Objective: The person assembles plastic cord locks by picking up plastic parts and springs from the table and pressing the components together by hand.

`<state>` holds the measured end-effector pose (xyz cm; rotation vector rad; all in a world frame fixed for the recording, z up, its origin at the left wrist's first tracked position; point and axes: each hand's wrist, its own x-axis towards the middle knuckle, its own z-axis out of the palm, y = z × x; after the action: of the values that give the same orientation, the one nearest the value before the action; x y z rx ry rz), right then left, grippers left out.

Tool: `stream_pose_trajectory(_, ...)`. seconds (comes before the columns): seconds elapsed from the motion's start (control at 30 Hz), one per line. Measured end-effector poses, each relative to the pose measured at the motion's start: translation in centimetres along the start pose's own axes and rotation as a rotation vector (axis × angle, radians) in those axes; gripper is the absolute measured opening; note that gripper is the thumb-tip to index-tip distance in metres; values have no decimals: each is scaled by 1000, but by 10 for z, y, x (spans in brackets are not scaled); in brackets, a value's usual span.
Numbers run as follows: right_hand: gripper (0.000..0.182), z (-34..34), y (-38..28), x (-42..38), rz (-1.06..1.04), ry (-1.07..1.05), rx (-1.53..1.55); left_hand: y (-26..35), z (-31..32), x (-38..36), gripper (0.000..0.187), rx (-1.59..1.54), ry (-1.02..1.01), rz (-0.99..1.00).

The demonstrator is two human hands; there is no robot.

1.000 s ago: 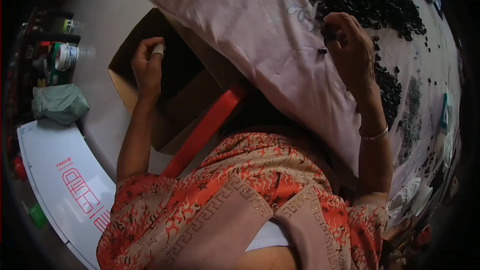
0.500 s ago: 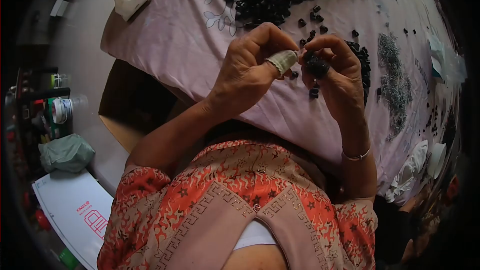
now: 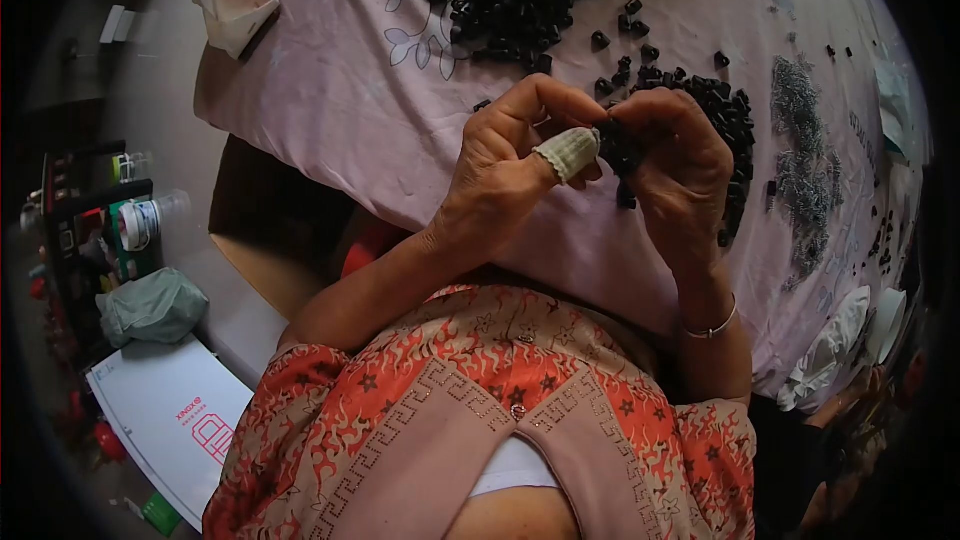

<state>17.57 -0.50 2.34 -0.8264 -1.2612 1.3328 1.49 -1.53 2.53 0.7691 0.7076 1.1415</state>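
My left hand (image 3: pixel 480 175) is closed in a pinch, with a pale ribbed cover (image 3: pixel 570 153) over the thumb. Against its fingertips my right hand (image 3: pixel 690 175) is pinched too, and black wrapping (image 3: pixel 617 147) surrounds its thumb. Whatever small piece sits between the fingertips is hidden. Both hands are raised over the pink cloth (image 3: pixel 560 240). Just beyond them lie a large heap of small black plastic parts (image 3: pixel 510 5) and a smaller heap of black parts (image 3: pixel 740 125) beside the right hand.
Small silvery metal pieces (image 3: pixel 800 155) lie in a strip on the right. A paper-like container (image 3: pixel 236 8) stands at the cloth's left edge. Below left are an open cardboard box (image 3: pixel 250 265), a grey-green bag (image 3: pixel 155 305) and a white box (image 3: pixel 165 410). Another person's arm (image 3: pixel 850 395) shows at lower right.
The fingertips have come closer together, and the right thumb has turned inward against the left hand's fingers. My view has shifted slightly, moving the background.
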Motion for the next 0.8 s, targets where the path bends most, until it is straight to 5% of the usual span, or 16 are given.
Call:
stream_pose_trajectory(0.37,28,5,2,-1,1,-67,-104,3,-18,6,12,73,-50,-37)
stream_pose_trajectory(0.73,26,2,6,-6,54,22,58,0,-12,3,29,490,-135,186)
stream_pose_trajectory(0.8,27,-1,3,-6,90,21,77,0,-13,4,26,316,-121,110)
